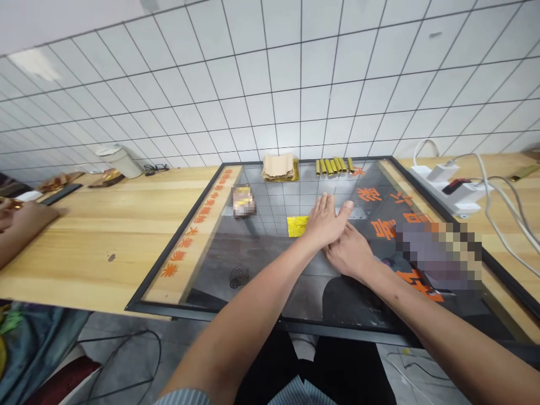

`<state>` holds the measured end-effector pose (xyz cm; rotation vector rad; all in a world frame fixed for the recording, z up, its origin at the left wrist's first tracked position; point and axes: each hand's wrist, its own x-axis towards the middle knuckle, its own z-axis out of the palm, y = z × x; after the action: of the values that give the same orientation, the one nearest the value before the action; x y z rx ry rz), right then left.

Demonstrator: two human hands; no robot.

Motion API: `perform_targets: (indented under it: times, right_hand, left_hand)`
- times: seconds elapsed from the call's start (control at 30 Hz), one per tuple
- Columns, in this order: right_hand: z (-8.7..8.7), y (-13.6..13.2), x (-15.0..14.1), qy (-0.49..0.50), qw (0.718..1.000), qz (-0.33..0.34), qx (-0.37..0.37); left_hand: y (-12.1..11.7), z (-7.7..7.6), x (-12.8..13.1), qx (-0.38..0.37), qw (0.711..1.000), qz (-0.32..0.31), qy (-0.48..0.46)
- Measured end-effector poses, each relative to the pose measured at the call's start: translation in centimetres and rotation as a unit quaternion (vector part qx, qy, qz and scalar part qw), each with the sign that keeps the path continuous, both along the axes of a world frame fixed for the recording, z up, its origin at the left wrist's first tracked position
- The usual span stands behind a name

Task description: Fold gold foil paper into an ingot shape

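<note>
A white tiled wall (pixel 236 73) with dark grout lines rises behind the light wooden tabletop (pixel 101 236). On the left, dark-framed eyeglasses (pixel 156 169) lie beside a pale cylindrical container (pixel 130 163); on the right sits a white plastic power strip (pixel 442 197).

A wooden table (pixel 93 242) carries a black-framed glass panel (pixel 223 247). Left of the panel sit a pale canister (pixel 126 163) and eyeglasses (pixel 155 169); right, a power strip (pixel 459 205). A gold sheet (pixel 297 226) lies mid-panel, paper stack (pixel 278 166) and gold rolls (pixel 333 166) near the panel's far edge.
</note>
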<state>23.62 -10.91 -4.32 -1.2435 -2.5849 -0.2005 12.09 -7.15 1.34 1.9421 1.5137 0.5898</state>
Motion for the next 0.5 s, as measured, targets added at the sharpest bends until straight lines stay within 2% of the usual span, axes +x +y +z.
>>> perform_targets:
  times: [0.2, 0.5]
  right_hand:
    - [0.0, 0.0, 0.1, -0.020, 0.999, -0.008, 0.033]
    - [0.5, -0.4, -0.5, -0.019, 0.997, -0.079, -0.013]
  left_hand:
    - [0.1, -0.7, -0.8, -0.019, 1.000, 0.020, 0.002]
    - [0.2, -1.0, -2.0, -0.010, 0.996, 0.069, 0.053]
